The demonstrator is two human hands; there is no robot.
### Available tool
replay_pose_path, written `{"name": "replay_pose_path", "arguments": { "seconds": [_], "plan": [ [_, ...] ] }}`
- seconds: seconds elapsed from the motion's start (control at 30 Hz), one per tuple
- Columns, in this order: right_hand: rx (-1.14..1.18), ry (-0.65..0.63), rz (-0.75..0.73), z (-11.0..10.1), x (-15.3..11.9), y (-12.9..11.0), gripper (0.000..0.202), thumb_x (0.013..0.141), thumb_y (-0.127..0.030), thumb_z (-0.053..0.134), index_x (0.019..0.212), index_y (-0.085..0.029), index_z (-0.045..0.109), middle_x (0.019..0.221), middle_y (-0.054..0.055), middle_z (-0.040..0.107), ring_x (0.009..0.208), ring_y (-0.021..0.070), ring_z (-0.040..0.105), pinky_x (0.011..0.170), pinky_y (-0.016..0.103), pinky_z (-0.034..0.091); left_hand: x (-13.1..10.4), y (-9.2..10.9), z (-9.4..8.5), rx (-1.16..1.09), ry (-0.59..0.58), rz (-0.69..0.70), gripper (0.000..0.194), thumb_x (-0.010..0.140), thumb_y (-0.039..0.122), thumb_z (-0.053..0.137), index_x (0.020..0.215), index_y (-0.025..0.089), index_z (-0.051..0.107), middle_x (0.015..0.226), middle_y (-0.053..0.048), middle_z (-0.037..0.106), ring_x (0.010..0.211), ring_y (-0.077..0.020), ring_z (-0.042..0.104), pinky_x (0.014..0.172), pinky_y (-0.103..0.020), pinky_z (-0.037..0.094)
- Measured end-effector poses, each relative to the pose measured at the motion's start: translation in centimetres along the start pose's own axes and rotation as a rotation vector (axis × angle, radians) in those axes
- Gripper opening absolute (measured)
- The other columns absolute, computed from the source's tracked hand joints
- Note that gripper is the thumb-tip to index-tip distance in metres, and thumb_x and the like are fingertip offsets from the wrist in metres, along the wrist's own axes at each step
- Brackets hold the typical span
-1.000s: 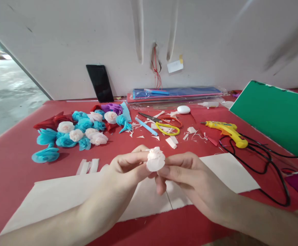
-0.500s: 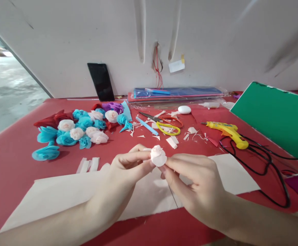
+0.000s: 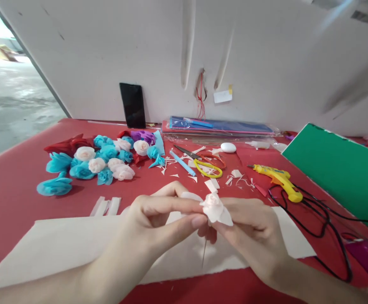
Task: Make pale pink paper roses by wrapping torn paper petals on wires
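Note:
A pale pink paper flower (image 3: 213,207) is held between both hands, with a thin stem below it. My left hand (image 3: 158,228) pinches its left side between thumb and fingers; a loose petal (image 3: 192,196) shows above those fingers. My right hand (image 3: 253,232) has its fingertips closed on the flower's base from the right, partly hidden behind a petal. Under the hands lies a wide sheet of pale paper (image 3: 66,245). Cut paper strips (image 3: 106,206) rest by its upper left edge.
Blue, pink and red paper flowers (image 3: 82,169) lie at the left. Scissors (image 3: 207,169), a blue pen (image 3: 182,163) and scraps are behind the hands. A yellow glue gun (image 3: 280,180) with black cable and a green board (image 3: 339,169) are at the right.
The flower and both hands have shifted right and slightly down in the view. The flower is turned, with a petal now spread at its lower right. The camera view has tilted a little.

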State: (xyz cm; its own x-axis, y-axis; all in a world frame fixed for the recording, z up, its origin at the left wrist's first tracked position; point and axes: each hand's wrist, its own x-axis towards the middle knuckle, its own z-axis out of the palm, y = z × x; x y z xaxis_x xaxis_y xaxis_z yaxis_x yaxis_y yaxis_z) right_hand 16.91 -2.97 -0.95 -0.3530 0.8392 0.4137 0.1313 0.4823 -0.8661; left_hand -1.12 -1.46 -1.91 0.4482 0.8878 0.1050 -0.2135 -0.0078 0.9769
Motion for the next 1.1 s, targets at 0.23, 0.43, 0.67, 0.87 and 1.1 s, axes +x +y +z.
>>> {"name": "replay_pose_path", "arguments": {
  "seconds": [0.23, 0.43, 0.67, 0.87, 1.1],
  "plan": [
    [0.303, 0.017, 0.136, 0.9, -0.6, 0.8, 0.023, 0.092, -0.025, 0.057, 0.090, -0.025, 0.080, 0.069, 0.005, 0.070, 0.057, 0.0120, 0.057, 0.052, 0.024, 0.049, 0.2, 0.5, 0.5, 0.052, 0.062, -0.052, 0.020, 0.079, 0.032, 0.072, 0.062, 0.023, 0.076, 0.065, -0.002, 0.066, 0.071, -0.0186, 0.061, 0.069, -0.029, 0.051],
    [0.271, 0.062, 0.168, 1.2, -0.7, 0.6, 0.023, 0.091, -0.021, 0.058, 0.082, -0.023, 0.080, 0.066, 0.004, 0.071, 0.054, 0.0116, 0.059, 0.050, 0.022, 0.050, 0.3, 0.4, 0.7, -0.100, 0.006, -0.109, 0.019, 0.080, 0.027, 0.069, 0.064, 0.019, 0.075, 0.064, -0.003, 0.067, 0.064, -0.0173, 0.062, 0.066, -0.029, 0.050],
    [-0.163, 0.194, -0.035, 1.8, -0.3, -0.5, 0.032, 0.084, -0.007, 0.053, 0.054, -0.013, 0.063, 0.051, 0.001, 0.064, 0.046, 0.0083, 0.059, 0.046, 0.015, 0.047, 0.0, -0.2, 1.1, -0.347, 0.032, -0.257, 0.007, 0.077, 0.022, 0.075, 0.072, 0.018, 0.073, 0.062, 0.002, 0.066, 0.061, -0.0101, 0.060, 0.065, -0.019, 0.048],
    [-0.252, 0.221, -0.117, 2.0, -0.6, -0.3, 0.025, 0.079, -0.003, 0.052, 0.059, -0.012, 0.064, 0.052, 0.000, 0.063, 0.046, 0.0078, 0.058, 0.045, 0.015, 0.045, 0.1, 0.0, 1.3, -0.347, 0.052, -0.270, 0.008, 0.077, 0.023, 0.077, 0.073, 0.019, 0.072, 0.063, 0.003, 0.068, 0.063, -0.0094, 0.062, 0.065, -0.017, 0.049],
    [-0.293, 0.201, -0.167, 2.1, -0.6, -0.3, 0.030, 0.082, -0.005, 0.049, 0.056, -0.013, 0.062, 0.049, 0.002, 0.059, 0.043, 0.0098, 0.054, 0.041, 0.019, 0.043, -0.2, -0.3, 1.0, -0.330, 0.006, -0.208, 0.007, 0.079, 0.030, 0.076, 0.077, 0.024, 0.075, 0.069, 0.004, 0.067, 0.069, -0.0099, 0.063, 0.070, -0.017, 0.050]
  ]
}}
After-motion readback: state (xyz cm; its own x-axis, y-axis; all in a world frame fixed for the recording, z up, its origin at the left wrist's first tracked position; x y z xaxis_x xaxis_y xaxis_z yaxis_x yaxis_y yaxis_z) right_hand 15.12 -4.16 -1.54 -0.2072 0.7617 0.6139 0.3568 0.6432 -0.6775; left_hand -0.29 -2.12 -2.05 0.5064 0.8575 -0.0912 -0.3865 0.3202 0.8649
